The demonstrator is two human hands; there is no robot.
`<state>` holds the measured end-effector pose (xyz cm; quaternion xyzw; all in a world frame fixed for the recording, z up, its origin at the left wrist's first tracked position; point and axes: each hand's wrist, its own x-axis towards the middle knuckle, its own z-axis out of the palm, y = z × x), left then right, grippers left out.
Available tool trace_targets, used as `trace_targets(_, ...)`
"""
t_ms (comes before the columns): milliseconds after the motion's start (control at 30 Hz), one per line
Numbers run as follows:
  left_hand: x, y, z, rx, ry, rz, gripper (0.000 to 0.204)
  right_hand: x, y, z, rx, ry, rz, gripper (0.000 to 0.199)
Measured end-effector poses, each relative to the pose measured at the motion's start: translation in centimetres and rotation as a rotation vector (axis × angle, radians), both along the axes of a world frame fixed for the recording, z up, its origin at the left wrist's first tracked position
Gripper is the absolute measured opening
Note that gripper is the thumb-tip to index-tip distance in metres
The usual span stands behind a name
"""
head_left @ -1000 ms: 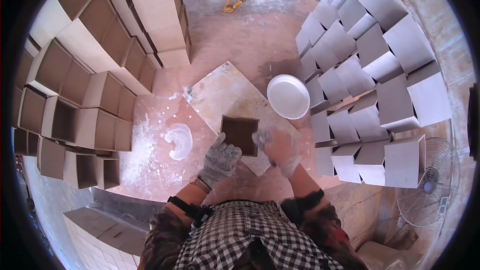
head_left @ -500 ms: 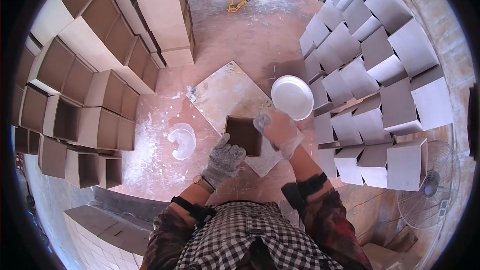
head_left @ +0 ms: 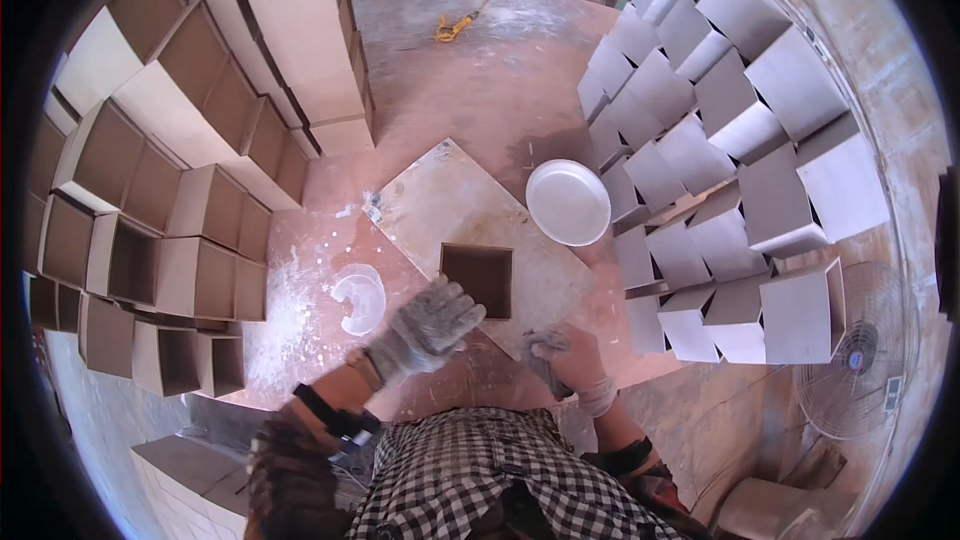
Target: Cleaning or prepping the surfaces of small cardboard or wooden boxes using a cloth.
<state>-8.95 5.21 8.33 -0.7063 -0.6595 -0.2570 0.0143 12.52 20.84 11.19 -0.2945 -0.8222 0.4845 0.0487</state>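
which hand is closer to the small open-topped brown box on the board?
Left. The gloved left hand is at the small open-topped brown box's near left corner, apparently touching it. The right hand is below-right of it, apart.
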Motion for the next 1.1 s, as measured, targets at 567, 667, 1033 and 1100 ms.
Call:
trace_targets(567, 1.5, 2.8, -2.9, 0.012, 0.107, -0.209, 0.020, -4.7, 5.2, -0.3, 0.032, -0.130, -0.397, 0.023)
trace_targets(667, 1.8, 2.8, -2.5, -0.185, 0.088, -0.186, 0.021, -6.4, 5.7, -1.6, 0.238, -0.129, -0.251, 0.029)
trace_targets(1033, 1.0, 2.3, -3.6, -0.112, 0.096, -0.192, 0.019, -6.0, 0.5, 1.3, 0.197, -0.292, -0.077, 0.029)
trace_targets(1100, 1.1, 2.5, -4.0, -0.063, 0.082, -0.200, 0.020, -8.5, 3.4, 1.6, 0.027, -0.423, -0.353, 0.028)
